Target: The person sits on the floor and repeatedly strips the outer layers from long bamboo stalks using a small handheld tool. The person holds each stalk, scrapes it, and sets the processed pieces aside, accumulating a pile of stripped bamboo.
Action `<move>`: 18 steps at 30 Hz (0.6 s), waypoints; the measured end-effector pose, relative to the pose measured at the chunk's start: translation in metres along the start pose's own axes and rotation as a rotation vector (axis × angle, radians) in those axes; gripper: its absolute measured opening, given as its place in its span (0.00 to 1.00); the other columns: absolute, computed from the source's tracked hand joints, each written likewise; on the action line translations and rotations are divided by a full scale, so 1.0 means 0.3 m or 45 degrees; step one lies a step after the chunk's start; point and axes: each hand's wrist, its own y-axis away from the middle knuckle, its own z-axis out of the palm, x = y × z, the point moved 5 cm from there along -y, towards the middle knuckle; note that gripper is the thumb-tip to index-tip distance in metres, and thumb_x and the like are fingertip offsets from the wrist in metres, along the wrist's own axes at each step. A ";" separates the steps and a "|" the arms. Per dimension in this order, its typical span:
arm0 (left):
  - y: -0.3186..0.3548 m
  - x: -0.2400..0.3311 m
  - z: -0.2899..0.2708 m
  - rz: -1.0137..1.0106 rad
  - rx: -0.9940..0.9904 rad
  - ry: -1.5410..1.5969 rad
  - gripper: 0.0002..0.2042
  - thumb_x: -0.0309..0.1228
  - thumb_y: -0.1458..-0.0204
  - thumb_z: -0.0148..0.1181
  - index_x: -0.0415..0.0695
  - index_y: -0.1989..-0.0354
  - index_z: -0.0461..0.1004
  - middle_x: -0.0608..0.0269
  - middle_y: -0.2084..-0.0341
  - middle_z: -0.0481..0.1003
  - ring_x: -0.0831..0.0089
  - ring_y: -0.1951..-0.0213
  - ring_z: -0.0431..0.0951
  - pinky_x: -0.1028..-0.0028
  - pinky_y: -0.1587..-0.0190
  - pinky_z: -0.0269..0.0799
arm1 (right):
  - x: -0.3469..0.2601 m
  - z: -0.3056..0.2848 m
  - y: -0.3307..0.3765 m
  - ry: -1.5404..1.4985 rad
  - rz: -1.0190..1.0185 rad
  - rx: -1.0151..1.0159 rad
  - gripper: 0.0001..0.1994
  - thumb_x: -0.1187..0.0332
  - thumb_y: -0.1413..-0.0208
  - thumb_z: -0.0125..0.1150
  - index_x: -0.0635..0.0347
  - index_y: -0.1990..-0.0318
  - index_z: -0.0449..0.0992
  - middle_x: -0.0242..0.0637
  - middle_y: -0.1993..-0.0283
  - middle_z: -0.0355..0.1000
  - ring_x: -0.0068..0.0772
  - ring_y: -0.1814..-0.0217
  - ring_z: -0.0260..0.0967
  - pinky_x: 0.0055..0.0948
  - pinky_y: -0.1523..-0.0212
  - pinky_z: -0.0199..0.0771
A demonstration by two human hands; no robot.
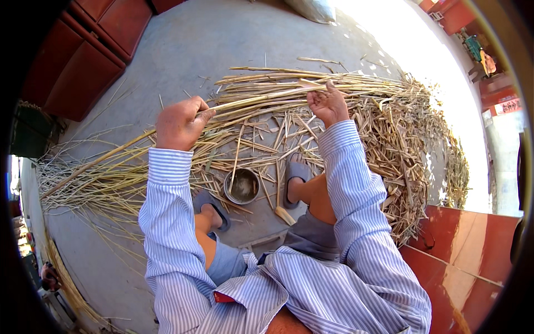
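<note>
My left hand (pixel 179 123) is closed around a long pale reed stalk (pixel 261 97) that runs from the lower left up to the right. My right hand (pixel 329 104) grips the same stalk farther along, thumb up. Beneath both hands lies a wide heap of dry split reeds and straw (pixel 389 128) spread over the grey concrete floor (pixel 183 50). Long thin stalks (pixel 83 178) fan out to the left. I sit with both feet in grey sandals among the straw.
A small round metal bowl (pixel 242 186) stands between my feet. Dark red wooden furniture (pixel 83 61) lies at the upper left and a red panel (pixel 467 245) at the lower right. A white sack (pixel 314 8) sits at the top. Bright sunlight washes the upper right.
</note>
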 end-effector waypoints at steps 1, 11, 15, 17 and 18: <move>0.007 -0.004 0.012 -0.004 -0.005 -0.031 0.11 0.38 0.52 0.65 0.43 0.72 0.77 0.54 0.79 0.76 0.57 0.75 0.76 0.62 0.72 0.67 | 0.051 0.061 0.044 0.058 0.104 -0.084 0.09 0.64 0.35 0.52 0.61 0.59 0.71 0.38 0.66 0.74 0.28 0.67 0.72 0.27 0.62 0.78; 0.022 0.101 0.039 0.399 0.338 -0.268 0.10 0.33 0.55 0.66 0.44 0.77 0.70 0.58 0.81 0.72 0.58 0.76 0.73 0.62 0.74 0.68 | 0.152 0.114 0.031 0.330 0.037 -0.186 0.09 0.64 0.37 0.54 0.61 0.62 0.74 0.34 0.71 0.75 0.26 0.72 0.72 0.25 0.70 0.76; 0.035 0.110 0.047 0.452 0.411 -0.325 0.09 0.33 0.57 0.67 0.45 0.76 0.72 0.61 0.79 0.72 0.60 0.74 0.73 0.64 0.73 0.67 | 0.122 0.056 -0.032 0.332 0.026 -0.103 0.10 0.62 0.38 0.56 0.60 0.61 0.74 0.34 0.69 0.75 0.27 0.68 0.73 0.27 0.67 0.76; 0.042 0.074 0.011 0.380 0.485 -0.323 0.09 0.31 0.58 0.68 0.45 0.76 0.72 0.61 0.79 0.72 0.60 0.73 0.73 0.64 0.72 0.67 | 0.099 0.044 -0.041 0.248 0.025 -0.029 0.10 0.62 0.37 0.55 0.60 0.59 0.73 0.36 0.65 0.74 0.29 0.65 0.73 0.28 0.65 0.76; 0.041 0.052 -0.001 0.396 0.491 -0.352 0.10 0.30 0.60 0.69 0.45 0.76 0.71 0.60 0.79 0.72 0.59 0.74 0.73 0.64 0.72 0.67 | 0.095 0.052 -0.011 0.221 0.066 0.032 0.11 0.62 0.37 0.55 0.61 0.55 0.70 0.39 0.59 0.73 0.32 0.59 0.73 0.30 0.62 0.75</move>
